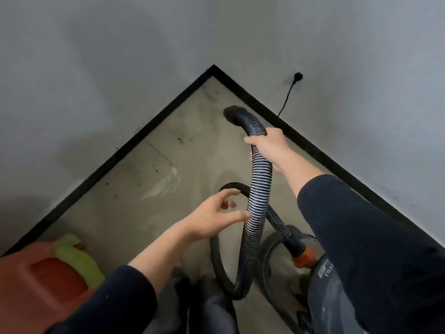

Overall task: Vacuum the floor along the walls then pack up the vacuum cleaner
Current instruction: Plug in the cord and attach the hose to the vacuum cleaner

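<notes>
The right hand (267,147) grips the ribbed hose (258,196) near its open end. The left hand (209,220) hovers just beside the hose, fingers (228,192) spread, holding nothing.

Dark navy long sleeves (356,227), bare hands.

Red plastic container (21,283) at lower left; green cloth (77,259) touching its edge.

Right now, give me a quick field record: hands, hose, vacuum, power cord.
right hand: grips the hose just behind the nozzle
left hand: open, fingers spread beside the hose; contact unclear
hose: looped, leads to the vacuum cleaner
nozzle: held over the floor near the corner
vacuum cleaner: on the floor, lower right
plug: in the wall, cord hanging down
</notes>
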`<state>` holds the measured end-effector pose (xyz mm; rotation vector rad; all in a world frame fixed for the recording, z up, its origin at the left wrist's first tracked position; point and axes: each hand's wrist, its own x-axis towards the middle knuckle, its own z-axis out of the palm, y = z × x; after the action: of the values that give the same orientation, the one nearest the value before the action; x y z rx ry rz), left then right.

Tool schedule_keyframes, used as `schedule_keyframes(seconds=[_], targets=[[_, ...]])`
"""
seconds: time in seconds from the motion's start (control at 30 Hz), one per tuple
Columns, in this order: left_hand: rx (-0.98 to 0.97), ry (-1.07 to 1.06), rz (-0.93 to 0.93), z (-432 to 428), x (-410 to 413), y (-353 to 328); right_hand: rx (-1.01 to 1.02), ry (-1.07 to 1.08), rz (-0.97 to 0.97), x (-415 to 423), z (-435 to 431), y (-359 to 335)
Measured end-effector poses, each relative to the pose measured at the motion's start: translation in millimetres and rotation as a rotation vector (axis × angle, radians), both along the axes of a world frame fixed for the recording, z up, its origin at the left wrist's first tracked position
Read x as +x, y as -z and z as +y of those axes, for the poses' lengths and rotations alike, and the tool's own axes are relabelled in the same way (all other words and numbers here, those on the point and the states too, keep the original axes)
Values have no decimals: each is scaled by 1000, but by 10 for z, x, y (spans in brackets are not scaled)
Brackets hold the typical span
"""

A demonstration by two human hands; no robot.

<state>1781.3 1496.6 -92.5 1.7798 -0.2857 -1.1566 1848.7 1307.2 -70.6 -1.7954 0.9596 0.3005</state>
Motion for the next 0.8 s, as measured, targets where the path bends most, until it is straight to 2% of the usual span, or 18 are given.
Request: schedule_keyframes(seconds=[0.13,0.2,0.4,0.5,0.67,0.8], targets=[[90,-522,128,436,493,110,48,-303,-57,211,403,-20],[59,-822,261,666,715,205,85,-420,-75,302,662,-10],[-409,-1359,596,1490,1192,474,192,-608,-33,479,1308,217],[-521,-1507,695,1822,1286,709,205,-671,36,511,1454,359],[-425,-1590,795,2113,1332,1040,302,-695,190,567,1548,621],[-474,-1643,847,2115,1297,1140,390,-732,320,583,1474,741]])
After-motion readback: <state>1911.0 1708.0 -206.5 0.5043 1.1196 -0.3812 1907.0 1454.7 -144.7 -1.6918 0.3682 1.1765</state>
